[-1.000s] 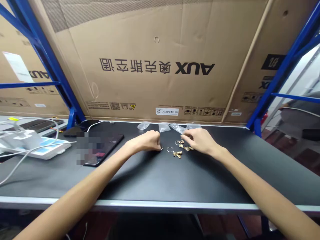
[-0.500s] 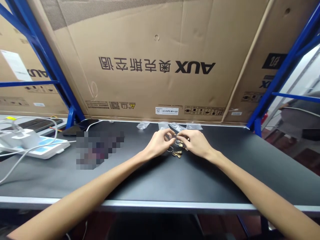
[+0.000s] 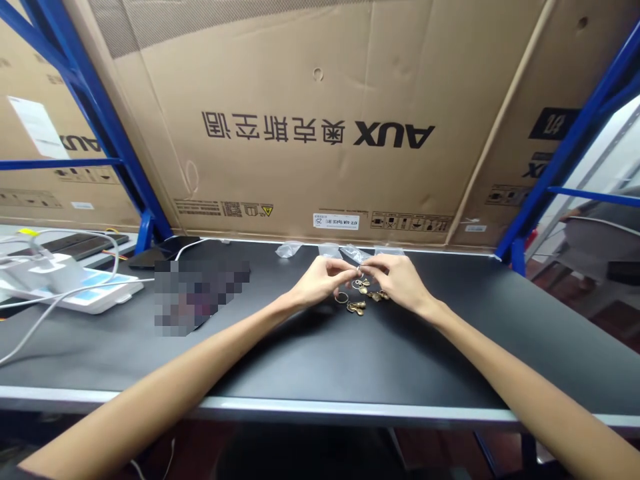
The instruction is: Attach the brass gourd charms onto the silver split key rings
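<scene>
Left hand (image 3: 323, 281) has come over to the right since a second ago, and on my feed its fingertips meet those of the right hand (image 3: 400, 283). I read its pinch as narrow, on a thin metal ring (image 3: 361, 273) standing between both hands, neither one clearly nearer; whether the right fingertips grip it too, I can't tell. Being round, the ring shows me no long axis. Brass charms (image 3: 357, 308) lie on the black tabletop (image 3: 310, 360), nearer the person than the pinch, beside a larger loop (image 3: 341, 298).
</scene>
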